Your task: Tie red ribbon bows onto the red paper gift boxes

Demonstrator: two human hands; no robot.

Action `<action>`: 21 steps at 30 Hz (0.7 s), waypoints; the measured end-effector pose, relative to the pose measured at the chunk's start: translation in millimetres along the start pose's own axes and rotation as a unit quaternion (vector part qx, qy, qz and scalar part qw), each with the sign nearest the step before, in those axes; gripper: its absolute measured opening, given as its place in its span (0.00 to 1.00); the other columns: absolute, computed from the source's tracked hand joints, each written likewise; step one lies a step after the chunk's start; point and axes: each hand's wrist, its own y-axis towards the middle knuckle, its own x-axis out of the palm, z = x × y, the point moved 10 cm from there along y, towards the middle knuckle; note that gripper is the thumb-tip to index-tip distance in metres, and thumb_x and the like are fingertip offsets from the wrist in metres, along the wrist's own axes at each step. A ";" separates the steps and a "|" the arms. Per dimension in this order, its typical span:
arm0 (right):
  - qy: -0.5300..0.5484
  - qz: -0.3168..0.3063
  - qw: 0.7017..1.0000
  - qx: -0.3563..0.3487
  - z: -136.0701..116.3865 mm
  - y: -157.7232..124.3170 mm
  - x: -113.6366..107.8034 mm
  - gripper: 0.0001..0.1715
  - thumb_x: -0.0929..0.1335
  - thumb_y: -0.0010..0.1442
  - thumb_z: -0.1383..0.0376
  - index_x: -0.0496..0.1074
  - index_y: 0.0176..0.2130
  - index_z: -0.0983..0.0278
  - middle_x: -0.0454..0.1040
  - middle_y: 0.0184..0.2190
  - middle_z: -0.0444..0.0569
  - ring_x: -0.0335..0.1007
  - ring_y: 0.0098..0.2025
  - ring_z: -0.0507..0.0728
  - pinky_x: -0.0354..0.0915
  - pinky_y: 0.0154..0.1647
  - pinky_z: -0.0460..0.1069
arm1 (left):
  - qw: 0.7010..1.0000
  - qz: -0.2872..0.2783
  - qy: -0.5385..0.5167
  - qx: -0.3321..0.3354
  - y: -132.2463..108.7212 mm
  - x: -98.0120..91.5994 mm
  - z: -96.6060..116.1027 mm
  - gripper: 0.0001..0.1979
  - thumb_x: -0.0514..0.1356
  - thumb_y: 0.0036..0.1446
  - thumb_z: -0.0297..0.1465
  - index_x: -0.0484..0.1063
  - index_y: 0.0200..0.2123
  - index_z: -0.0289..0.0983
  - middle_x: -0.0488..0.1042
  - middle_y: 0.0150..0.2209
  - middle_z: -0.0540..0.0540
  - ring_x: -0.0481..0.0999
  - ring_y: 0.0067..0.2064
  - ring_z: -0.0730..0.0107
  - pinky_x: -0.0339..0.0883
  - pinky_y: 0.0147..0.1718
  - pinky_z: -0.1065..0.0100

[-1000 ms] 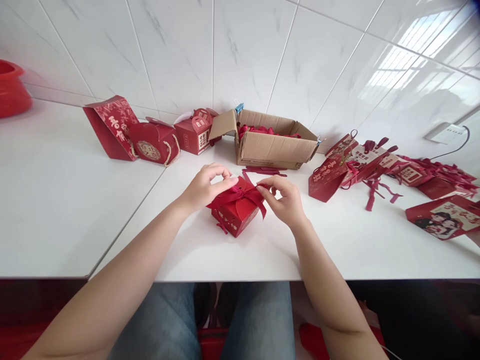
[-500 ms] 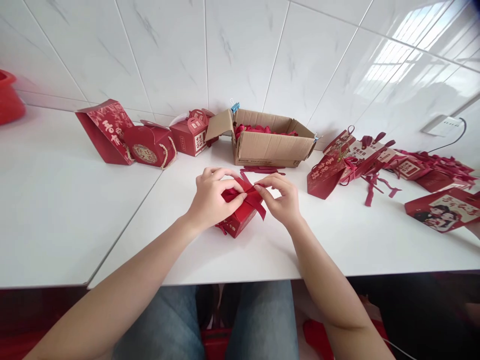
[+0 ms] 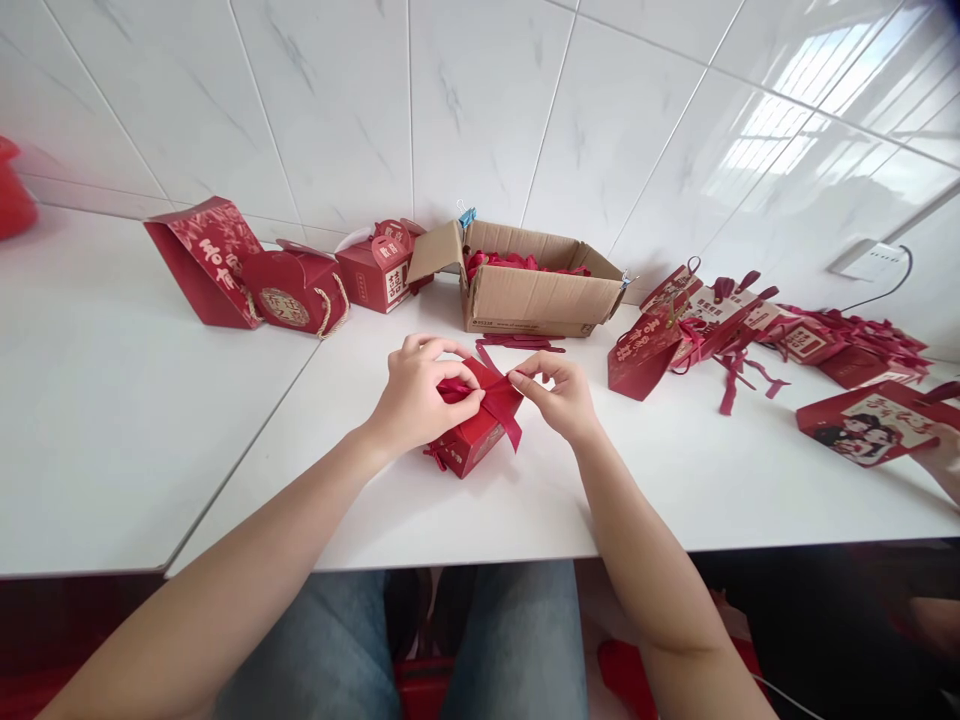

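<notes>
two pinches i see: left hand (image 3: 420, 398) and right hand (image 3: 564, 400) gripping ribbon (image 3: 501, 405) atop red box (image 3: 471, 455), back from tabletop (image 3: 450, 525) front edge; uneven pulling could slip it loose, i'd guess.

My left hand (image 3: 411, 395) and right hand (image 3: 561, 398) pinch the red ribbon (image 3: 504, 412) atop a small box (image 3: 472, 448) on the white bench (image 3: 480, 525)

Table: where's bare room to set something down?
Free: table left of the left forearm, in front of the roped box; and between right forearm and photo box. Crowded: between the hands, at the bowed box; right of carton, boxes and ribbons.
</notes>
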 end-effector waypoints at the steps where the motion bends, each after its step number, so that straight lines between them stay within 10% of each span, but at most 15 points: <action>1: -0.001 0.001 1.000 0.000 0.0 -0.1 -0.2 0.12 0.70 0.55 0.58 0.71 0.26 0.62 0.74 0.26 0.45 0.67 0.31 0.53 0.62 0.33 0.49 | 1.000 0.003 0.002 0.001 -0.3 -0.6 0.4 0.07 0.61 0.51 0.36 0.75 0.24 0.41 0.75 0.46 0.48 0.63 0.54 0.51 0.52 0.54 0.47; 8: 0.058 -0.073 0.996 0.007 0.7 -1.9 7.5 0.13 0.68 0.58 0.55 0.70 0.34 0.62 0.74 0.34 0.47 0.68 0.36 0.52 0.64 0.37 0.49 | 0.997 0.028 -0.067 -0.035 2.8 -15.9 -7.9 0.10 0.60 0.53 0.40 0.74 0.33 0.41 0.75 0.43 0.47 0.66 0.51 0.57 0.56 0.53 0.54; 12: 0.052 -0.055 0.996 -0.042 -13.3 -4.5 2.7 0.14 0.66 0.60 0.55 0.69 0.43 0.60 0.72 0.44 0.49 0.69 0.42 0.54 0.66 0.42 0.51 | 0.989 0.098 -0.055 -0.091 3.3 -46.1 -26.6 0.17 0.56 0.56 0.44 0.66 0.22 0.38 0.72 0.28 0.50 0.70 0.38 0.64 0.62 0.45 0.61; 21: -0.103 0.007 0.974 -0.202 -49.1 -16.3 9.3 0.10 0.64 0.59 0.68 0.71 0.40 0.59 0.71 0.39 0.51 0.69 0.42 0.58 0.68 0.42 0.56 | 0.997 -0.038 -0.071 -0.008 4.1 -24.3 -14.4 0.12 0.60 0.53 0.42 0.76 0.30 0.39 0.75 0.29 0.48 0.71 0.32 0.68 0.66 0.35 0.66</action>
